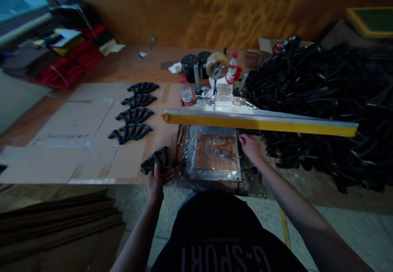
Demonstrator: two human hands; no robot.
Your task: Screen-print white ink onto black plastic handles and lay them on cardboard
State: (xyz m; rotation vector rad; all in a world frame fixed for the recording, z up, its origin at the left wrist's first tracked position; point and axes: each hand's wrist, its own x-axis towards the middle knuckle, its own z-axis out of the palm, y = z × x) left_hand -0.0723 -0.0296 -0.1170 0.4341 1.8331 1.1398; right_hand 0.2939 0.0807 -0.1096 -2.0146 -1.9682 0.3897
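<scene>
My left hand (156, 182) grips a black curved plastic part (156, 160) at the near edge of the flattened cardboard (76, 141). Its fingers are wrapped round the part's lower end. My right hand (250, 147) rests at the right edge of a plastic-covered metal plate (215, 155), fingers curled down beside the heap of black parts (322, 100); what they touch is hidden. A raised yellow-edged printing frame (260, 120) hangs over the plate. Several finished black parts (135, 116) lie in a column on the cardboard.
Behind the frame stand two water bottles (186, 92), a tape roll (216, 65) and two dark tins (196, 65). Red and dark cloth (67, 59) lies at the far left. Stacked cardboard sheets (55, 223) sit on the floor at the lower left.
</scene>
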